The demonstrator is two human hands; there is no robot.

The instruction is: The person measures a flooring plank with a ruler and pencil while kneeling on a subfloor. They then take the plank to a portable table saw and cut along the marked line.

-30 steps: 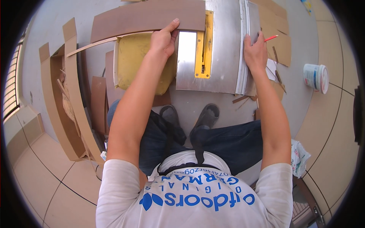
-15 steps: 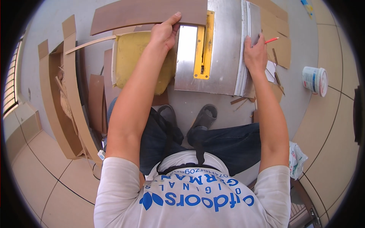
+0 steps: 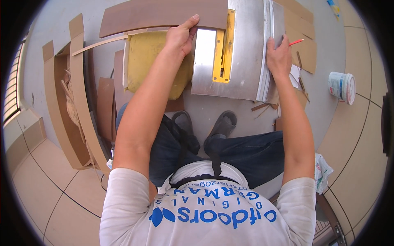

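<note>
A long brown plank [image 3: 164,15] lies across the far left part of a metal table saw [image 3: 246,49]. My left hand [image 3: 180,39] is closed on the plank's near edge, thumb on top. The plank's right end reaches the saw's yellow slotted insert [image 3: 223,53]. On the saw's right side, my right hand [image 3: 280,58] straddles a raised metal fence [image 3: 264,76], thumb on the left and fingers on the right. A red pencil [image 3: 296,42] sticks out to the right from between its fingers. The fingers' undersides are hidden.
A yellow padded seat or box [image 3: 150,65] stands left of the saw. Farther left is an opened cardboard box [image 3: 88,110] with scraps inside. To the right are cardboard sheets [image 3: 305,53], thin wood offcuts [image 3: 301,84] and a white bucket [image 3: 340,87]. My feet stand before the saw.
The whole scene has shifted slightly to the right in the picture. Both hands keep the same places on the plank and the fence.
</note>
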